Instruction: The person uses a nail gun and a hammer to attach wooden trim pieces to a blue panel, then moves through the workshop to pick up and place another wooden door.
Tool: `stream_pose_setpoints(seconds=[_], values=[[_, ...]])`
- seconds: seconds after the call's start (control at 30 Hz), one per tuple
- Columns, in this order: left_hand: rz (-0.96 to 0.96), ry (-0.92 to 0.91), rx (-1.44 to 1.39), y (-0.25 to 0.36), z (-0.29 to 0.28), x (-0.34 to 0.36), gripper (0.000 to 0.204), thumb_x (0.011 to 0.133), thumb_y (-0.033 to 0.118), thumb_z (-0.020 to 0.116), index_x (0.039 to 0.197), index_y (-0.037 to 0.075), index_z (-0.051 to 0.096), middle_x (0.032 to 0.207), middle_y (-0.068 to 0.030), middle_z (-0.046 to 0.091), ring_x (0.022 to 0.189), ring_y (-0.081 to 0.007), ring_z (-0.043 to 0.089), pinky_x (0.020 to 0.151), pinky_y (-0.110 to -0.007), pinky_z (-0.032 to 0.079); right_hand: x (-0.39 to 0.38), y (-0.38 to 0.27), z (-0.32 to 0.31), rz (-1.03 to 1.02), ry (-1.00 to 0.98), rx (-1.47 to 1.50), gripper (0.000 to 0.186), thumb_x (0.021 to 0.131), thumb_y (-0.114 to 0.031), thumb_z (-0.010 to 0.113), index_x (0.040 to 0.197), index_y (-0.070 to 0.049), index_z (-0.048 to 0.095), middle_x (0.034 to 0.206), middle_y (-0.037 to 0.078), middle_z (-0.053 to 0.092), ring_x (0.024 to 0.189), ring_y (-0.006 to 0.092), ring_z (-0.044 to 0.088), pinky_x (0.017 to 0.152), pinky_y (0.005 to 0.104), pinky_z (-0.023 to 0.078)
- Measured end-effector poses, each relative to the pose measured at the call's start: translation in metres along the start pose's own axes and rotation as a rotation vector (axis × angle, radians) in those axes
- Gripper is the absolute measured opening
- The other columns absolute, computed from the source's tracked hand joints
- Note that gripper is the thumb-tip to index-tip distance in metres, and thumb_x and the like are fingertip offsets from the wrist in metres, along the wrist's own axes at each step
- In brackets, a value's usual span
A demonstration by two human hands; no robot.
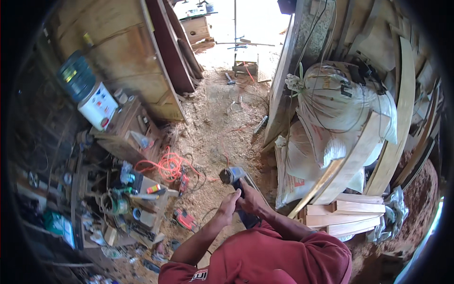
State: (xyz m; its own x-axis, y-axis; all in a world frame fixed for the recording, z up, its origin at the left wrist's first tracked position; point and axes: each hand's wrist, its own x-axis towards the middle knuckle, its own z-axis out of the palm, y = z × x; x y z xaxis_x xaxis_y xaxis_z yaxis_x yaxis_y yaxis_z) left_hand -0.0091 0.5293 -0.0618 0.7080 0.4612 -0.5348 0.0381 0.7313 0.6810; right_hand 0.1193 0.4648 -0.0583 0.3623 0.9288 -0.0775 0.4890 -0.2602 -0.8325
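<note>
In front of my body I hold a power tool [231, 175] with a blue-grey housing and a dark round end; its exact kind is unclear. My right hand [251, 198] wraps around the dark grip from the right. Against the same grip, from the left, my left hand [229, 206] is closed, its fingertips partly hidden. The tool's dark end points away and to the left, above a floor strewn with wood shavings [208, 128]. A red tool [185, 219] lies on the floor left of my left forearm.
An orange cord [171, 163] lies coiled at left, beside a cluttered low bench [153, 208]. Behind it a water dispenser [98, 106] stands near a wooden cabinet [124, 135]. Stuffed white sacks [331, 99], leaning boards [352, 161] and stacked wood pieces [343, 220] fill the right side.
</note>
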Motion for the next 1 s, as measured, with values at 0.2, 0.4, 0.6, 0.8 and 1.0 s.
stream_pose_setpoints(seconds=[0.2,0.4,0.6,0.8,1.0], values=[[-0.273,0.213,-0.161,0.07,-0.018,0.173,0.027,0.094,0.035,0.056,0.1,0.01,0.062,0.083,-0.0023,0.065,0.066,-0.0172,0.061,0.06,-0.03,0.05,0.152,0.048,0.0,0.128,-0.102,0.025,0.072,0.08,-0.016,0.059,0.142,-0.003,0.024,0.105,0.031,0.059,0.098,0.0472,0.058,0.084,0.0485,0.048],[-0.329,0.265,0.01,0.176,-0.05,0.326,0.031,0.093,0.03,0.057,0.106,0.002,0.061,0.098,-0.0079,0.065,0.085,-0.0194,0.062,0.075,-0.035,0.051,0.325,0.05,-0.037,0.052,-0.111,0.095,0.08,0.077,-0.014,0.059,0.144,-0.004,0.016,0.095,0.031,0.06,0.086,0.0474,0.06,0.075,0.0513,0.049],[-0.291,0.314,-0.097,0.323,-0.024,0.423,0.015,0.089,0.017,0.056,0.09,0.004,0.062,0.079,-0.0075,0.064,0.067,-0.0194,0.062,0.064,-0.035,0.053,0.469,0.013,-0.127,-0.086,-0.01,0.158,0.076,0.082,-0.017,0.065,0.145,-0.008,0.023,0.09,0.02,0.062,0.079,0.0366,0.065,0.072,0.0435,0.052],[-0.279,0.267,-0.366,0.431,-0.061,0.553,0.023,0.089,0.025,0.056,0.074,0.008,0.051,0.065,-0.0092,0.058,0.058,-0.0222,0.059,0.06,-0.039,0.054,0.636,0.071,-0.184,0.123,0.186,0.155,0.052,0.083,-0.02,0.066,0.13,-0.006,0.048,0.085,0.016,0.065,0.079,0.0319,0.065,0.072,0.0407,0.051],[-0.465,0.185,-0.379,0.495,-0.136,0.704,0.024,0.087,0.026,0.059,0.074,0.01,0.048,0.059,-0.0054,0.052,0.049,-0.0207,0.054,0.049,-0.038,0.05,0.775,0.135,-0.211,0.061,0.176,-0.36,0.045,0.083,-0.029,0.067,0.121,-0.007,0.056,0.082,0.018,0.062,0.079,0.0372,0.062,0.069,0.0445,0.05]])
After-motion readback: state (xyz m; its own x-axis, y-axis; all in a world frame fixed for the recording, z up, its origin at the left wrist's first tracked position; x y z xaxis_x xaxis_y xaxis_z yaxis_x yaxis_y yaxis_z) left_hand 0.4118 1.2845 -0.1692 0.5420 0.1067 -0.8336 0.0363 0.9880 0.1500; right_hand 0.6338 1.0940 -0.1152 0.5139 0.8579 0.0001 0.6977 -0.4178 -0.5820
